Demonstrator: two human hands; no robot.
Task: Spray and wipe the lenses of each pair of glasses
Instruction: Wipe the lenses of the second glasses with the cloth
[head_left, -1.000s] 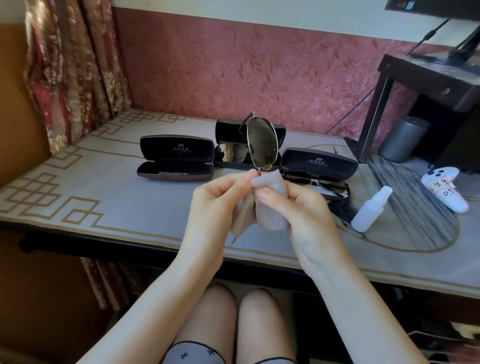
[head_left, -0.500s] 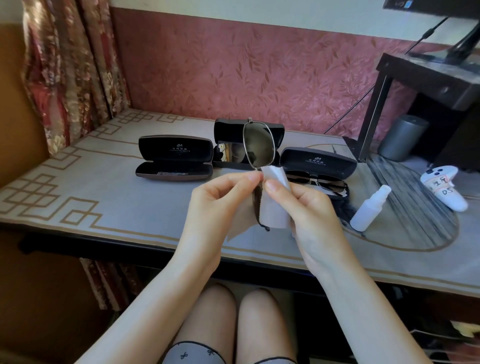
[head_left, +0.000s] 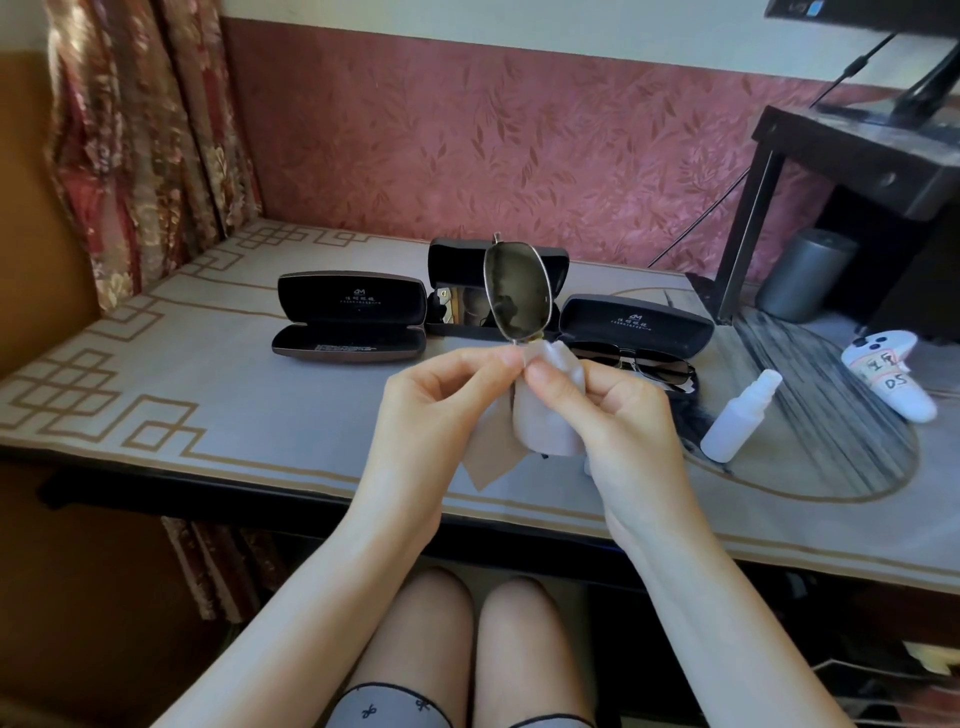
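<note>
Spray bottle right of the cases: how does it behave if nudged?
The spray bottle stands tall on a narrow base, so a high nudge likely tips it. Round body, so it would probably roll. Small plastic, likely light.

Single head-worn view, looking forward and down, close above table (head_left: 249, 415)

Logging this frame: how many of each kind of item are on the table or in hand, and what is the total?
Black open glasses cases: 3
Dark-lensed metal-framed sunglasses: 2 clear; middle case's contents unclear
White plastic spray bottle: 1
Beige wiping cloth: 1
White game controller: 1
Total: 8
</note>
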